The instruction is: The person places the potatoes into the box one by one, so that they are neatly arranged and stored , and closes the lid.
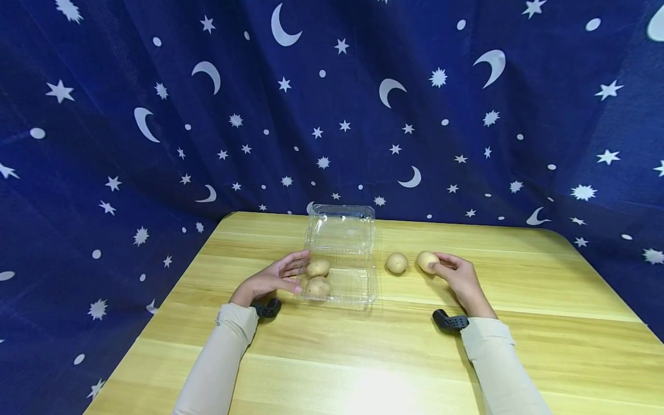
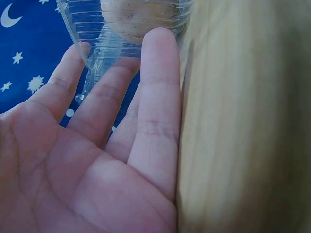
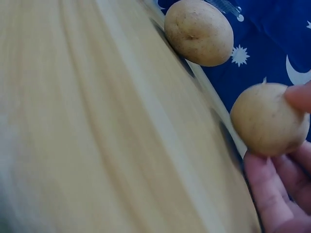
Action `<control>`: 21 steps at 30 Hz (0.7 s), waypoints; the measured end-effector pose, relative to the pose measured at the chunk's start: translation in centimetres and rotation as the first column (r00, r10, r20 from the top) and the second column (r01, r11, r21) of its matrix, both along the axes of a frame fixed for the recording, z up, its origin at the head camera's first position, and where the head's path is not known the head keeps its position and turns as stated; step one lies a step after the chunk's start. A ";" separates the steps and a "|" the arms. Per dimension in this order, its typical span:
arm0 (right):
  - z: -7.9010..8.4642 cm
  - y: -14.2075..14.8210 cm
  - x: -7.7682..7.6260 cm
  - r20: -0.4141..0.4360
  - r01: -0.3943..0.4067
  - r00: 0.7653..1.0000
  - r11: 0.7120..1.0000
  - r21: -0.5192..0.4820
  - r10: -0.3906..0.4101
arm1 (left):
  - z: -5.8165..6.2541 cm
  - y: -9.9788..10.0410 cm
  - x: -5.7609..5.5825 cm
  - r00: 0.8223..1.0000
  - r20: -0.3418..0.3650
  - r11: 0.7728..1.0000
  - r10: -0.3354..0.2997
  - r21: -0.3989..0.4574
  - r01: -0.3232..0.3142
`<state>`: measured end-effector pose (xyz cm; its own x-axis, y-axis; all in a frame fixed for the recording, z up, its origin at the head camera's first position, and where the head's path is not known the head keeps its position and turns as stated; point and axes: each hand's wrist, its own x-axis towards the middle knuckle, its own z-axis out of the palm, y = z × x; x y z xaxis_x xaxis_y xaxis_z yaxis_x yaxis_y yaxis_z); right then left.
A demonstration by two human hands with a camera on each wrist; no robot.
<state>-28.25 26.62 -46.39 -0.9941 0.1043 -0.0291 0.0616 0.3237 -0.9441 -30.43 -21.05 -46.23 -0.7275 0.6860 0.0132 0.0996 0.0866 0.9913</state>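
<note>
Head view, container: a clear, rectangular plastic clamshell container (image 1: 355, 283) stands on a pale wood-grain table (image 1: 306, 357), lid (image 1: 339, 231) open at the rear; two rounded tan potatoes (image 1: 318, 287) sit in its left part.
Head view, left hand: the left hand (image 1: 272, 278) is spread wide at the container's left side.
Head view, right hand: the right hand (image 1: 460, 280) holds a round yellow-tan potato (image 1: 426, 261), right of a loose tan potato (image 1: 396, 263) on the table.
Left wrist view, fingers: extended beside the ribbed wall; contact is hard to confirm.
Right wrist view, grip: thumb and fingers pinch the potato, apart from the loose one.
</note>
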 end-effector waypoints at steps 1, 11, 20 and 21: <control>0.0 0.0 0.0 0.007 -0.001 1.000 0.999 -0.040 0.001 | 0.0 0.0 0.0 1.000 -0.001 1.000 0.000 -0.001 0.000; 1.1 -0.6 0.1 -0.040 -0.104 0.995 0.923 -0.369 0.096 | -0.1 0.0 0.0 1.000 0.003 1.000 0.002 -0.002 -0.001; 1.7 -1.2 0.3 -0.132 -0.154 0.984 0.934 -0.322 0.117 | -0.2 -0.1 -0.1 1.000 -0.009 1.000 0.003 -0.004 -0.003; 1.8 -1.3 0.4 -0.145 -0.159 0.982 0.939 -0.303 0.120 | -0.2 -0.1 -0.2 1.000 -0.010 1.000 0.002 -0.004 -0.002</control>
